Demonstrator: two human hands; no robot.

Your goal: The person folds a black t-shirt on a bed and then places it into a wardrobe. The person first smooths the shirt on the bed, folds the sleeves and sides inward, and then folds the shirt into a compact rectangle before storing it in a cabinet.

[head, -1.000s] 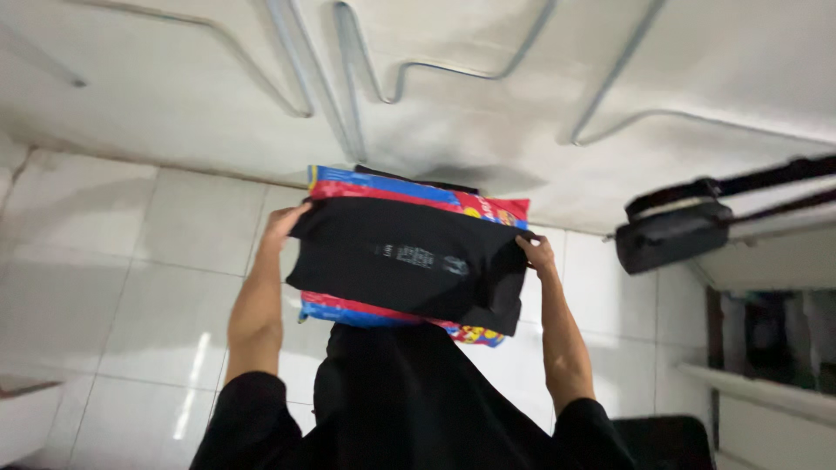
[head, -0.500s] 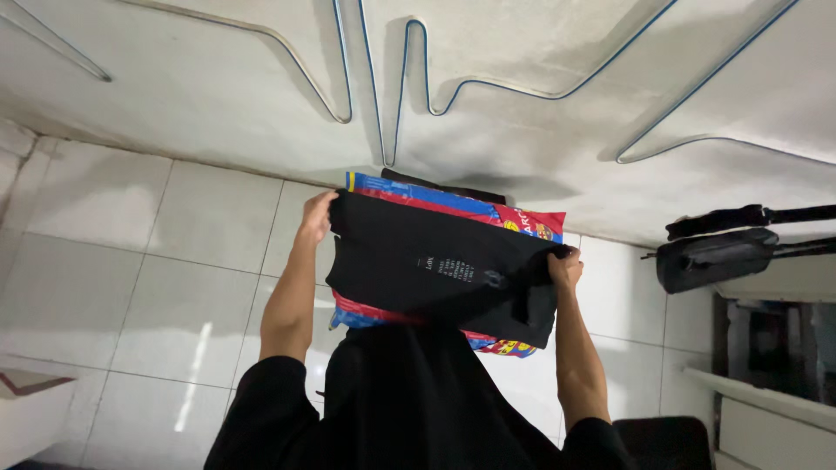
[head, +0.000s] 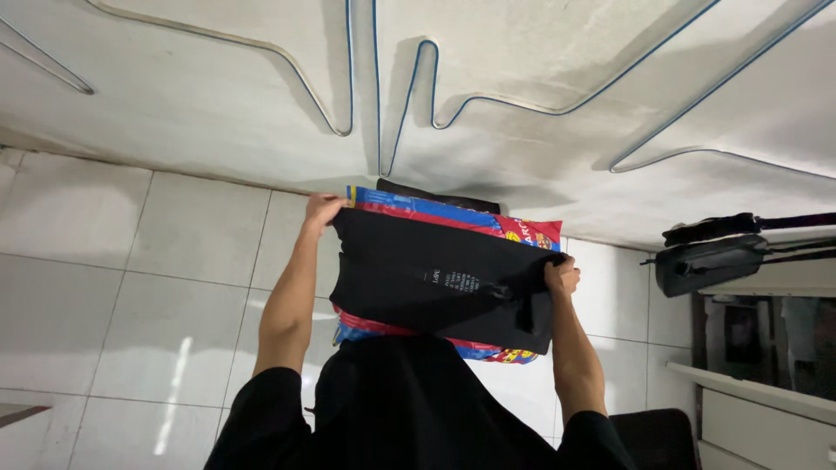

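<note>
Scene brightly and evenly lit; source not seen. Soft reflected glare noted on white floor tiles, below and outward of left hand fingers. Shadows cast beside blue-edged grooves on white wall, above both sets of fingers. Black cloth between fingers rendered near-featureless, detail lost in dark tone. Focus sharp at right hand; no motion blur seen. Wide-angle bending observed at frame edges.

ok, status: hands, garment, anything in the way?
Left hand and right hand each grip a top corner of the black garment. It lies flat over red-and-blue folded fabric. Nothing between the hands.
</note>
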